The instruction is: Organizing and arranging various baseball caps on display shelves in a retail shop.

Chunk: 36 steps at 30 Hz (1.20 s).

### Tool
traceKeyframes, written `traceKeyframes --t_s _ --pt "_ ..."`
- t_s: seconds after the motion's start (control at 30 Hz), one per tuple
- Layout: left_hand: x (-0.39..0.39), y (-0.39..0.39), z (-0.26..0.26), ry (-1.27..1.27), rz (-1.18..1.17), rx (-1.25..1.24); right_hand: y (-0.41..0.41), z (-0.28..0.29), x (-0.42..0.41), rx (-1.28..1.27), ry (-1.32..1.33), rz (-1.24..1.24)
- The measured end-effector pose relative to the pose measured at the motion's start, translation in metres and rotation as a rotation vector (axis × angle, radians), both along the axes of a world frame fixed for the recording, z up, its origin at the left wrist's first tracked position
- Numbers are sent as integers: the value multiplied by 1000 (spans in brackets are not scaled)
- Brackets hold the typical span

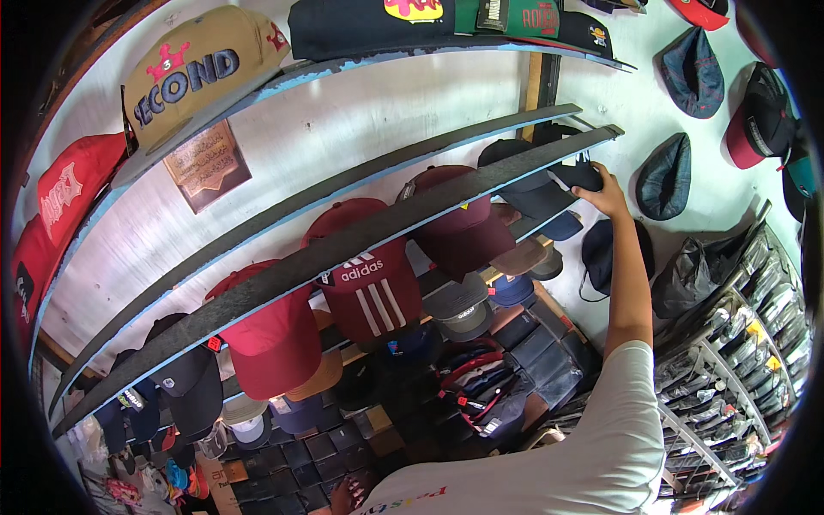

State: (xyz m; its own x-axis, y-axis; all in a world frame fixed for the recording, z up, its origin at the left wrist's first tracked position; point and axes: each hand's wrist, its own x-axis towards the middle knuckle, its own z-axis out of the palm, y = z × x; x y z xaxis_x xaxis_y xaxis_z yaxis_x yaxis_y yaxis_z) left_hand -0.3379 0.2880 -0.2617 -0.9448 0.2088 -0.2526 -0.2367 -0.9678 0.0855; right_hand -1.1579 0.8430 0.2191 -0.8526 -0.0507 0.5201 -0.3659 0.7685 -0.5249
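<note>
My right hand (602, 190) is raised at the far right end of a black shelf rail (386, 225). Its thumb and fingers pinch the edge of a black cap (576, 172) that sits there. Beside that cap, another black cap (531, 187) hangs over the rail. Nearer along it are a dark maroon cap (463, 232), a maroon Adidas cap (370, 290), a red cap (273, 335) and a black cap (187, 380). My left hand (349, 494) is low at the bottom edge, partly in shadow; whether it holds anything is not visible.
An upper shelf (309, 71) bears a tan cap (199, 71) and others. Flat caps (666, 177) and a black hat (618, 257) hang on the white wall. A rack of plastic-wrapped goods (721, 380) stands at right. Dark boxes (541, 360) and more caps fill the area below.
</note>
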Motion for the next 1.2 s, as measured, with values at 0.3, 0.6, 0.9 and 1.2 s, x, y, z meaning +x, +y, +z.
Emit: traceKeyframes --t_s 0.3,0.6,0.9,1.2 --pt "1 1 -9 -731 80 -463 19 -8 -9 -25 59 99" --pt "8 -13 -24 -369 -143 -829 18 -8 -25 -5 78 259" --pt "5 2 -42 -663 348 -621 9 -11 11 81 355 -85" --pt "22 24 24 -877 602 -967 -142 -82 278 -446 677 -42"
